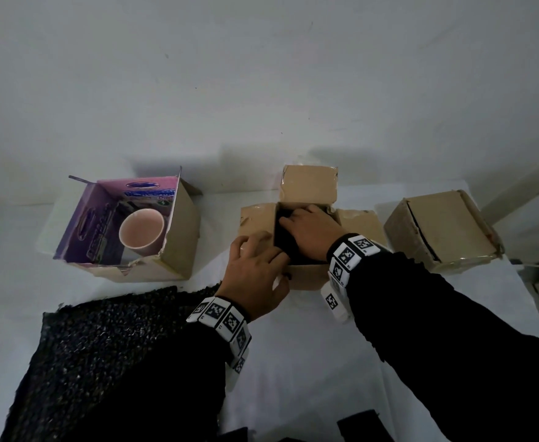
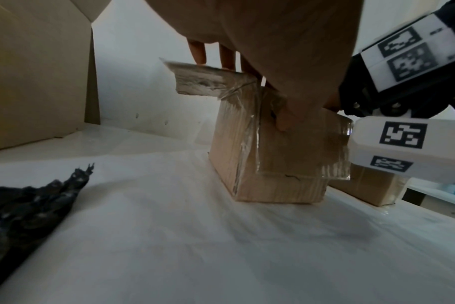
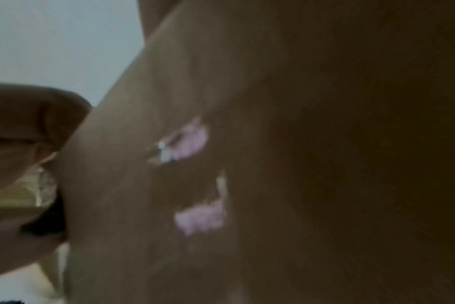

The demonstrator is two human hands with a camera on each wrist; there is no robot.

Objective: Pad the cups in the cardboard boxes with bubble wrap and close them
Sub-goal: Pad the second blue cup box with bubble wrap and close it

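A sheet of black bubble wrap [image 1: 102, 362] lies nearest on the white tabletop [image 1: 293, 362]. Beyond it, the left hand [image 1: 255, 272] grips the near left corner of the middle cardboard box [image 1: 306, 275], fingers [image 2: 227, 55] over a side flap and the thumb pressed on its front wall. The right hand [image 1: 312, 231] reaches into this open box with fingers spread flat on black padding [image 1: 285, 239]; no cup shows inside it. To the left, well apart, a larger open box [image 1: 178, 237] holds a pink cup [image 1: 142, 231], upright and unpadded. To the right stands a third box [image 1: 440, 231], flaps closed. The right wrist view is a blur.
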